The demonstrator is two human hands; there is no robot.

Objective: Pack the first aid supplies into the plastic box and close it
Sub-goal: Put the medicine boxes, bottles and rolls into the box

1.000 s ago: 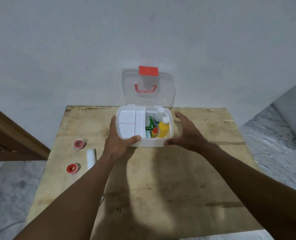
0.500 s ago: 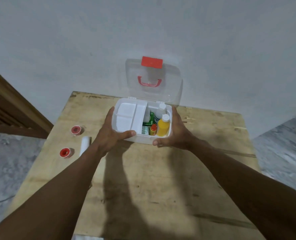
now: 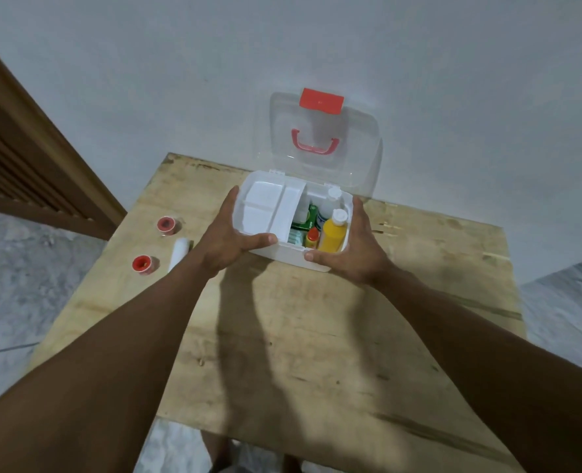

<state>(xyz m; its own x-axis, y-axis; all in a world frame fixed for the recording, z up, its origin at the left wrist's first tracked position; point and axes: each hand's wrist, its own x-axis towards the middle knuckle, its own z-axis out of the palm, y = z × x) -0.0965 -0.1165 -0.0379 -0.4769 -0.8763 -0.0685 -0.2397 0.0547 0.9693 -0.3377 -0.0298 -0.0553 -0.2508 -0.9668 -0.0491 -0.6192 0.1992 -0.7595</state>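
Note:
A white plastic box (image 3: 284, 255) stands at the far side of the wooden table (image 3: 303, 336). Its clear lid (image 3: 354, 148), with a red latch and red handle, is up against the wall. A white tray insert (image 3: 265, 208) fills the box's left half. On the right stand a yellow bottle (image 3: 332, 233), a small orange bottle (image 3: 312, 237), a white bottle (image 3: 330, 199) and a green packet (image 3: 308, 218). My left hand (image 3: 226, 238) grips the box's left side, my right hand (image 3: 359, 249) its right side.
Two red tape rolls (image 3: 166, 224) (image 3: 141, 263) and a white bandage roll (image 3: 179, 252) lie on the table left of the box. A wooden slatted door frame (image 3: 27, 158) stands at the left. Grey stone floor surrounds the table.
My right hand has closed onto the box's right side, so both hands now grip it. The view has shifted closer and tilted.

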